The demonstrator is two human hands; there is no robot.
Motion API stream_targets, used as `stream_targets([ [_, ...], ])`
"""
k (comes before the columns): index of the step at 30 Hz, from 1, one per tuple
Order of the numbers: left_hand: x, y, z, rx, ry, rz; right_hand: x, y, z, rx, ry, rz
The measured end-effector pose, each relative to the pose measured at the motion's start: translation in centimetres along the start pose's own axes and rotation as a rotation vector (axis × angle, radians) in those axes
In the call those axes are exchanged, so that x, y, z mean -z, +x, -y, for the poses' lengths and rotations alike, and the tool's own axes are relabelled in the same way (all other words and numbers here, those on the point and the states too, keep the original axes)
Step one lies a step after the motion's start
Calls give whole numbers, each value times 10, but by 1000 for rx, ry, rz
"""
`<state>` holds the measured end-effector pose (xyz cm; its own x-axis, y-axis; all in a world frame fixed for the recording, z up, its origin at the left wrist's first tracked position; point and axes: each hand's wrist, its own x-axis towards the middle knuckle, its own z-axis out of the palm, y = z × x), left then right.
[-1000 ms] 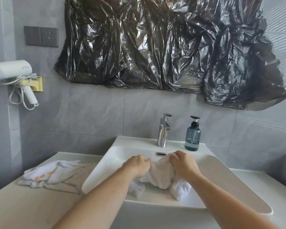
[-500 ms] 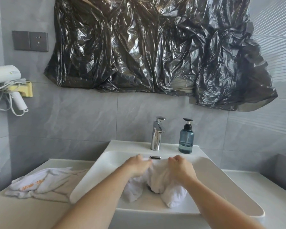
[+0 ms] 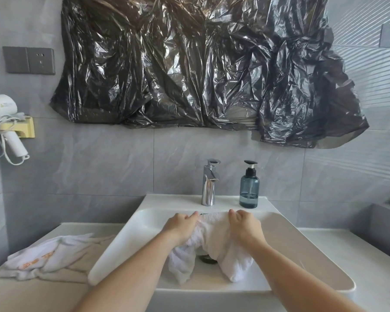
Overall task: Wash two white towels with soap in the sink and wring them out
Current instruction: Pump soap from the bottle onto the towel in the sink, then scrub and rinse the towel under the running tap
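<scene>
White towel (image 3: 214,235), bunched and wet-looking, held over the basin of the sink (image 3: 286,235), its two loose ends hanging down on either side of the drain (image 3: 208,259). Left hand (image 3: 182,226): grip closed on the towel's left part, fingers curled round the cloth near the sink's back wall. Right hand (image 3: 244,225): grip closed on the towel's right part, fingers curled over its top edge. Both forearms reach in over the sink's front rim. Second white towel (image 3: 52,257), crumpled, with orange lettering, lying on the surface (image 3: 27,293) just left of the sink, its edge touching the sink's side. Chrome faucet (image 3: 209,182), upright on the sink's back ledge. Blue soap dispenser (image 3: 249,186) with black pump, upright on the same ledge, just right of the faucet. Black plastic sheet (image 3: 200,68), crinkled, fixed to the grey tiled wall above the sink. White hair dryer (image 3: 2,122) in a yellow holder, on the wall far left of the sink. Grey wall socket (image 3: 28,60), above the hair dryer.
</scene>
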<state>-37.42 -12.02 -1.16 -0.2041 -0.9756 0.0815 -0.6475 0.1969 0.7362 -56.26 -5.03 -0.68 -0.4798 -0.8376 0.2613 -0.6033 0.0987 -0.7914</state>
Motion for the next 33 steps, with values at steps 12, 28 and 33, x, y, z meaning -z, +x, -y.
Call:
stream_targets([
  [12,1,-10,0,-81,93,-78,10,9,40,88,130,-60],
  [28,1,-11,-1,-219,198,-134,13,114,109,3,463,-157],
  [33,1,-9,0,-214,196,-133,6,126,107,-55,618,-150],
])
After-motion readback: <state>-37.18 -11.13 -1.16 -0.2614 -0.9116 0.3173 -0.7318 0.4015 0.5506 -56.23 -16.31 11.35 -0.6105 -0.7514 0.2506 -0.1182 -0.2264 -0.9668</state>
